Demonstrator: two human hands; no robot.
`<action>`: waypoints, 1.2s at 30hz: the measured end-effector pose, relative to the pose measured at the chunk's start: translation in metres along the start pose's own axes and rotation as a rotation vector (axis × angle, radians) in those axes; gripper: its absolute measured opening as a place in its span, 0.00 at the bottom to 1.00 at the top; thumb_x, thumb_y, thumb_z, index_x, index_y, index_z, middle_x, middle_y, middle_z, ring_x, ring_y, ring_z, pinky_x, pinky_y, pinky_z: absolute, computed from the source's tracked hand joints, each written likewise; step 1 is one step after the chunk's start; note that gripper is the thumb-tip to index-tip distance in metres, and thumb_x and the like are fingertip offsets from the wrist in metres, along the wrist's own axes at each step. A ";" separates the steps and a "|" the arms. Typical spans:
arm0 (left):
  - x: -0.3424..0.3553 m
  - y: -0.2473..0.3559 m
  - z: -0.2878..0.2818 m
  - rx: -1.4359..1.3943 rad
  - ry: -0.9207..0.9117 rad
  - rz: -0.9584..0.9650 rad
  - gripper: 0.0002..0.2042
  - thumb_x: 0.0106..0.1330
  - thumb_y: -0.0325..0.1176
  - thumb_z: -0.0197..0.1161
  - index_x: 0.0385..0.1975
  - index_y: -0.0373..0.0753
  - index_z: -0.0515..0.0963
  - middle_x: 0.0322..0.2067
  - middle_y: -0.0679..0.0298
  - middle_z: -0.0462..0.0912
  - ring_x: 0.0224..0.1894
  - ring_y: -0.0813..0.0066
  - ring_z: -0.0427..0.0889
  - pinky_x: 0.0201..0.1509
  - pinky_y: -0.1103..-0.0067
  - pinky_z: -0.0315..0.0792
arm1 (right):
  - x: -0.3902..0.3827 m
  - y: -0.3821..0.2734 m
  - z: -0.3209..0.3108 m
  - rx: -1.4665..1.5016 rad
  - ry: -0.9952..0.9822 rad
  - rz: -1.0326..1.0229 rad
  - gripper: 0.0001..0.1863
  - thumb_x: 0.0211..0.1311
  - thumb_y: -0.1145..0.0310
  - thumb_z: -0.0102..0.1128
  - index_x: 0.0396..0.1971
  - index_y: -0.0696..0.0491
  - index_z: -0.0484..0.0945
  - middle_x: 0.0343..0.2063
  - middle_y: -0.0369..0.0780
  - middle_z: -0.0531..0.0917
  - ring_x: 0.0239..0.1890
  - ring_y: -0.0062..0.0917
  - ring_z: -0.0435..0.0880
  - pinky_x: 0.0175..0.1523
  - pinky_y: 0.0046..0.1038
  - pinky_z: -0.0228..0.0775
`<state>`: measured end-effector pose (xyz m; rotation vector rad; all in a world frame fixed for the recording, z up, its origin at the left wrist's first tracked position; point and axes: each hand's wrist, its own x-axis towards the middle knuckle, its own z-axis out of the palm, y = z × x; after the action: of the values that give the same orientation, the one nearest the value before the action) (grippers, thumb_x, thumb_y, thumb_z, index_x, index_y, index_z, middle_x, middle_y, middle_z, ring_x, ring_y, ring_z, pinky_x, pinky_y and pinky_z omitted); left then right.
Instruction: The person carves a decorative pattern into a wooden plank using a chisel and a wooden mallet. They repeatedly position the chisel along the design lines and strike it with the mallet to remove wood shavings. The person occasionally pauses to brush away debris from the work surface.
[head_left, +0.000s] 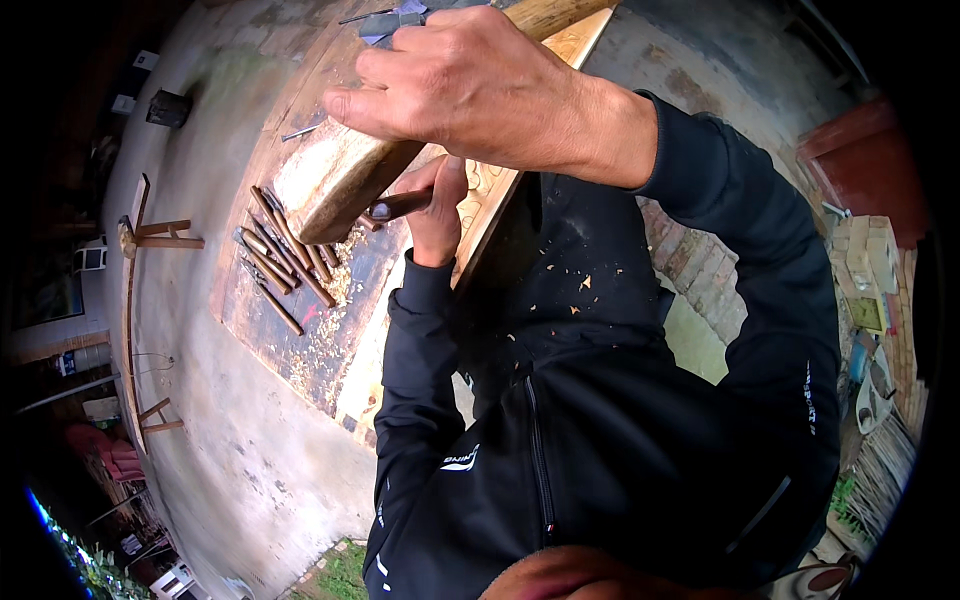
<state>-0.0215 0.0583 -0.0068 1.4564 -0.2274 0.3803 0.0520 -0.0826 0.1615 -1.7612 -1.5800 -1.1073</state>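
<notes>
Held up at the top, my right hand (450, 85) is closed round a wooden mallet, with its thick block-like head (345, 185) below and left of the fist. Under it, my left hand (437, 215) grips a carving chisel by its dark handle (402, 204), whose butt points left, close to the mallet head. The chisel's blade is hidden. A pale wooden board (485, 195) with carved curved lines lies beneath my hands along the bench edge. Left of the mallet, several wooden-handled chisels (285, 250) lie in a loose pile.
Wood shavings (345, 285) litter the worn workbench (318, 355). A purple-grey item (392, 25) lies at the bench's far end. On the concrete floor to the left stands a wooden frame with legs (128, 290). A dark bucket (169, 108) sits farther off. Wood chips dot my dark trousers.
</notes>
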 end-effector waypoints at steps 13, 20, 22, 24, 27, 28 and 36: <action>0.014 0.006 0.020 0.054 0.156 -0.047 0.20 0.72 0.36 0.69 0.18 0.32 0.77 0.14 0.71 0.64 0.21 0.84 0.59 0.24 0.76 0.57 | 0.013 -0.014 -0.069 0.665 0.349 0.674 0.21 0.61 0.68 0.71 0.52 0.61 0.81 0.38 0.42 0.87 0.40 0.28 0.88 0.49 0.28 0.80; 0.023 -0.003 0.031 0.072 0.059 0.035 0.15 0.70 0.34 0.70 0.24 0.30 0.79 0.16 0.71 0.65 0.25 0.86 0.63 0.27 0.78 0.63 | -0.019 -0.025 -0.056 -0.421 -0.249 0.282 0.34 0.44 0.83 0.75 0.57 0.47 0.84 0.44 0.36 0.89 0.45 0.29 0.90 0.52 0.26 0.81; 0.022 0.003 0.024 0.143 -0.016 -0.004 0.16 0.70 0.33 0.69 0.22 0.31 0.76 0.16 0.74 0.66 0.25 0.88 0.62 0.26 0.77 0.61 | -0.021 -0.022 -0.063 -0.443 -0.263 0.280 0.30 0.52 0.76 0.72 0.59 0.50 0.81 0.45 0.38 0.89 0.43 0.31 0.89 0.51 0.28 0.81; 0.023 0.010 0.012 0.076 -0.085 -0.082 0.20 0.71 0.35 0.69 0.17 0.35 0.72 0.16 0.76 0.63 0.23 0.88 0.59 0.25 0.77 0.57 | -0.016 -0.023 -0.078 -0.479 -0.246 0.191 0.27 0.68 0.63 0.66 0.64 0.56 0.74 0.43 0.41 0.88 0.39 0.36 0.88 0.50 0.32 0.81; 0.023 0.005 -0.015 -0.290 0.001 -0.184 0.25 0.76 0.42 0.64 0.13 0.44 0.66 0.14 0.76 0.62 0.17 0.87 0.57 0.21 0.81 0.49 | -0.044 -0.018 -0.066 -0.234 -0.066 0.410 0.35 0.43 0.81 0.77 0.58 0.47 0.83 0.48 0.37 0.89 0.47 0.31 0.90 0.52 0.26 0.82; 0.021 0.001 -0.018 -0.362 0.035 -0.151 0.25 0.78 0.43 0.60 0.14 0.44 0.64 0.14 0.75 0.59 0.17 0.86 0.55 0.21 0.80 0.48 | -0.050 -0.020 -0.066 -0.219 -0.039 0.460 0.34 0.45 0.81 0.78 0.58 0.48 0.83 0.50 0.39 0.89 0.49 0.31 0.90 0.54 0.27 0.81; 0.014 -0.008 0.015 -0.040 0.261 0.050 0.24 0.77 0.39 0.63 0.15 0.40 0.67 0.14 0.74 0.63 0.17 0.86 0.59 0.21 0.81 0.50 | -0.057 -0.028 -0.056 -0.206 -0.072 0.508 0.32 0.45 0.78 0.80 0.56 0.51 0.83 0.47 0.39 0.90 0.46 0.30 0.91 0.52 0.27 0.81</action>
<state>-0.0039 0.0441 -0.0075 1.3477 -0.0609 0.5983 0.0125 -0.1544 0.1395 -2.1955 -0.9885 -0.9824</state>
